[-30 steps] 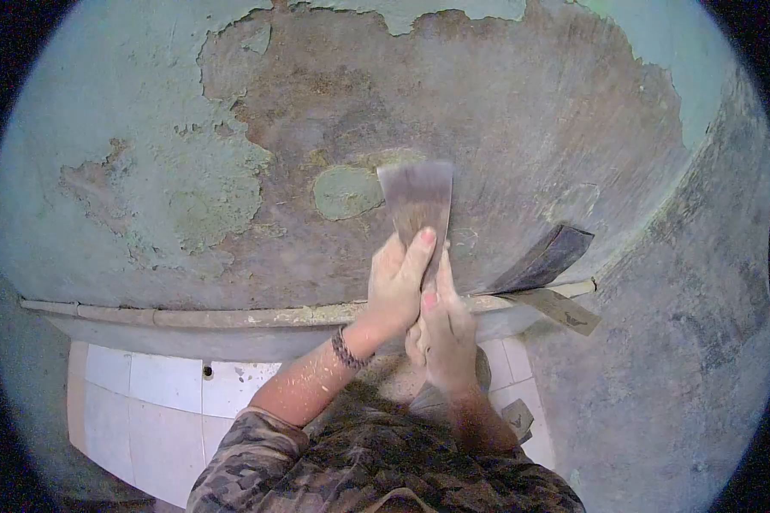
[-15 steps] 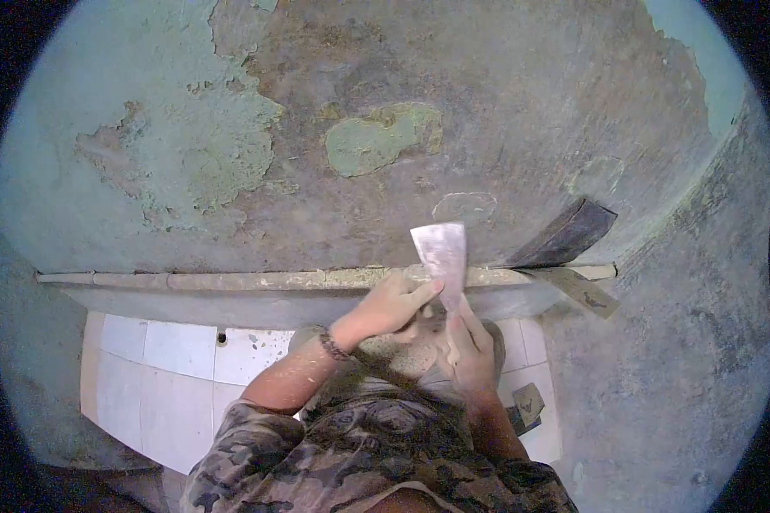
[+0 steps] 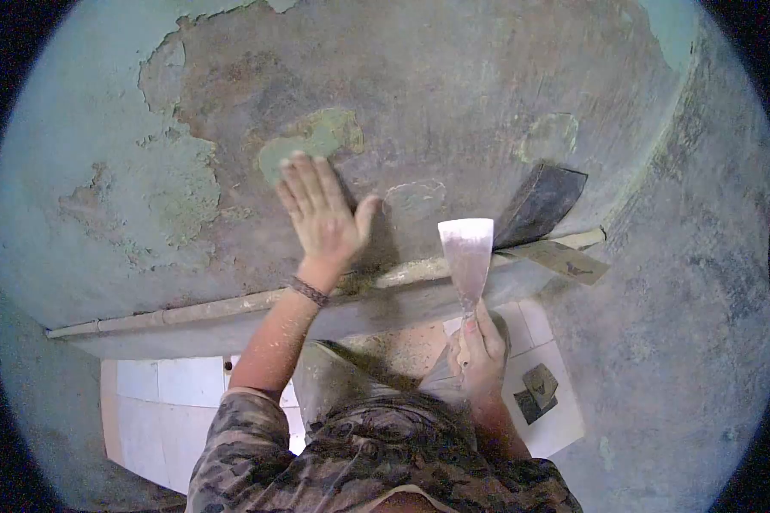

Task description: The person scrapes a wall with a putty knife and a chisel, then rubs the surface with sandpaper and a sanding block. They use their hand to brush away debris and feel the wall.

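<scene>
My left hand (image 3: 323, 218) is stretched out over the wall (image 3: 453, 103), fingers straight and slightly spread, the fingertips overlapping a patch of green paint (image 3: 334, 132). A braided bracelet (image 3: 309, 291) circles that wrist, and pale dust speckles the forearm. In my right hand (image 3: 481, 346) is a paint scraper (image 3: 469, 256), its handle wrapped by the fingers and its wide metal blade pointing up. Bare grey-brown plaster surrounds the green patch, with flaking edges of paint at the left.
A pale pipe (image 3: 188, 315) runs along the wall above a low ledge. Dark sandpaper (image 3: 546, 201) leans on it at the right, beside a tan sheet (image 3: 565, 261). More sandpaper pieces (image 3: 539, 385) lie on the white floor tiles (image 3: 192, 419). A rough side wall (image 3: 684, 359) stands at the right.
My left hand has left the scraper's blade and reached up and left to the wall. My right hand keeps the scraper, now slightly further right. The view has shifted and tilted.
</scene>
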Action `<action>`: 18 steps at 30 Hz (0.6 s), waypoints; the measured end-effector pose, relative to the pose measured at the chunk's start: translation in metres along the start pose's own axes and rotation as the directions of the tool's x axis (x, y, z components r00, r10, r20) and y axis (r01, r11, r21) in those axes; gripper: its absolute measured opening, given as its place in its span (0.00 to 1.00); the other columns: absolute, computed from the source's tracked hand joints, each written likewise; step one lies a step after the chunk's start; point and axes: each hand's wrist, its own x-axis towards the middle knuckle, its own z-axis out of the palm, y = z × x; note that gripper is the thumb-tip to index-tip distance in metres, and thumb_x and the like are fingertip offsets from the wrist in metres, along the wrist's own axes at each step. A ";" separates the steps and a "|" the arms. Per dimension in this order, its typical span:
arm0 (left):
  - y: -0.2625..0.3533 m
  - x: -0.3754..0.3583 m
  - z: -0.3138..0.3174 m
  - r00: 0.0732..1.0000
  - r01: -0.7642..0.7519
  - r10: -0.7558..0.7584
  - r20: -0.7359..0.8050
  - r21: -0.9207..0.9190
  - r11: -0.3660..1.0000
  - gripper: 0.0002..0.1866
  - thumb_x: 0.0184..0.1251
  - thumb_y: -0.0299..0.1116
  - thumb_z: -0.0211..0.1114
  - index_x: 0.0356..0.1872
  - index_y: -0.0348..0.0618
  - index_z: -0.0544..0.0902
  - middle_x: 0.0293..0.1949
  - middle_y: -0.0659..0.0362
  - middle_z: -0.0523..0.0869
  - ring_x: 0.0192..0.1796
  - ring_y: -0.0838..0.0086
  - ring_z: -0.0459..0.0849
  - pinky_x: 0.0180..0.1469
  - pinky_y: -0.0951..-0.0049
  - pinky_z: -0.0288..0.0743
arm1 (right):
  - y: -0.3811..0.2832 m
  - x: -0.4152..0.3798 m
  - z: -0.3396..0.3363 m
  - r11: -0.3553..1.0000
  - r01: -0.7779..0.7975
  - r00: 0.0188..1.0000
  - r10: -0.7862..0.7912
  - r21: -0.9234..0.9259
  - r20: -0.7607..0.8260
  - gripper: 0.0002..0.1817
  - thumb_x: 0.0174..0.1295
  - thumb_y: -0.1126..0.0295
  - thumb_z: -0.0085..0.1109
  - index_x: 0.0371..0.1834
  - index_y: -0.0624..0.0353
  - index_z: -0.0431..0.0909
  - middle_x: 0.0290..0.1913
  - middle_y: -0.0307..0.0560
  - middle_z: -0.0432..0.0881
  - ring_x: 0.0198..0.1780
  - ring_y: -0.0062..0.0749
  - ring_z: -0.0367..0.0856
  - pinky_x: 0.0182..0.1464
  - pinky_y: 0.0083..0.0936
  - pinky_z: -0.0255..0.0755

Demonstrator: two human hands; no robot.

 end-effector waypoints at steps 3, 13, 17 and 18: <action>0.029 -0.045 -0.001 0.948 -0.067 0.134 0.290 -0.231 0.971 0.44 0.64 0.52 0.61 0.72 0.33 0.56 0.75 0.38 0.49 0.77 0.43 0.44 0.75 0.43 0.35 | -0.002 -0.001 -0.003 1.000 -0.004 1.000 0.003 -0.007 -0.029 0.25 0.73 0.67 0.42 0.72 0.61 0.59 0.23 0.36 0.68 0.17 0.14 0.64 0.13 0.13 0.60; -0.021 0.002 -0.044 0.993 -0.029 0.025 0.115 0.025 0.999 0.34 0.65 0.39 0.61 0.71 0.38 0.63 0.73 0.48 0.61 0.77 0.55 0.53 0.76 0.50 0.40 | 0.001 0.000 0.017 0.989 0.038 0.981 -0.064 0.141 0.184 0.28 0.74 0.70 0.37 0.76 0.60 0.47 0.27 0.41 0.70 0.16 0.18 0.64 0.14 0.16 0.62; -0.017 -0.025 -0.061 0.988 0.041 -0.026 0.155 -0.091 0.995 0.32 0.62 0.30 0.63 0.68 0.36 0.67 0.72 0.46 0.62 0.77 0.53 0.53 0.76 0.50 0.41 | -0.020 0.008 0.036 0.988 -0.072 0.901 0.005 0.138 0.433 0.31 0.76 0.67 0.38 0.78 0.60 0.41 0.29 0.43 0.70 0.18 0.17 0.65 0.18 0.14 0.61; -0.014 -0.024 -0.073 0.992 0.016 -0.002 0.124 -0.115 0.993 0.27 0.62 0.26 0.63 0.63 0.35 0.72 0.67 0.45 0.71 0.71 0.52 0.66 0.71 0.54 0.56 | -0.022 0.011 0.042 0.985 -0.094 0.871 0.011 0.144 0.492 0.30 0.76 0.66 0.37 0.78 0.59 0.42 0.28 0.42 0.70 0.18 0.17 0.65 0.18 0.13 0.60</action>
